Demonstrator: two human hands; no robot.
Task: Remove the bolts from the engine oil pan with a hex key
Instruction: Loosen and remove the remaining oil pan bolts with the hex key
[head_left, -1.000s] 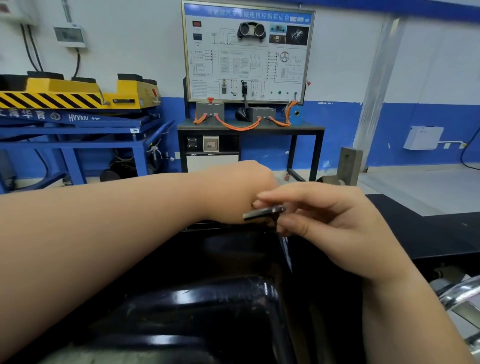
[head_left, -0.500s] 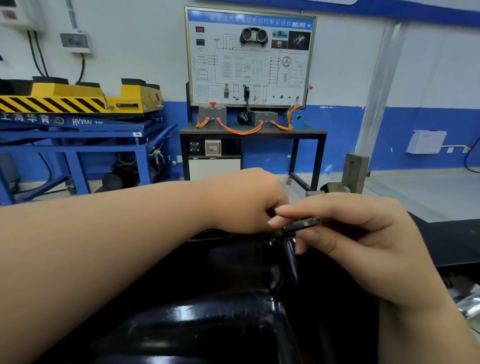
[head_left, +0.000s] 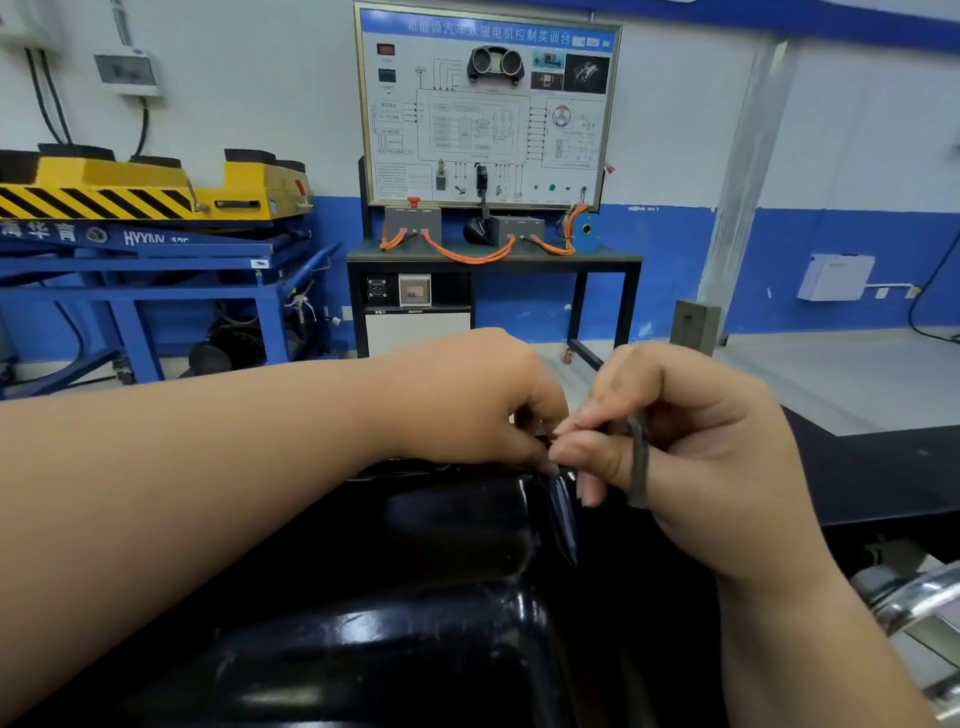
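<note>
Mid-job, apparently. Right hand (head_left: 696, 447) pinching hex key (head_left: 638, 462) at frame centre, over far rim of oil pan (head_left: 415, 597), lower centre. Left hand (head_left: 467, 400) curled at same rim, contents hidden. No bolts visible; removed count unknowable.

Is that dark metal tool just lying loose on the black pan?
No, the right hand pinches the hex key between its fingers, near the far edge of the oil pan.

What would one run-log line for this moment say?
right hand: pinches hex key | left hand: curled at oil pan far edge, grasp hidden | bolt: not visible
</note>
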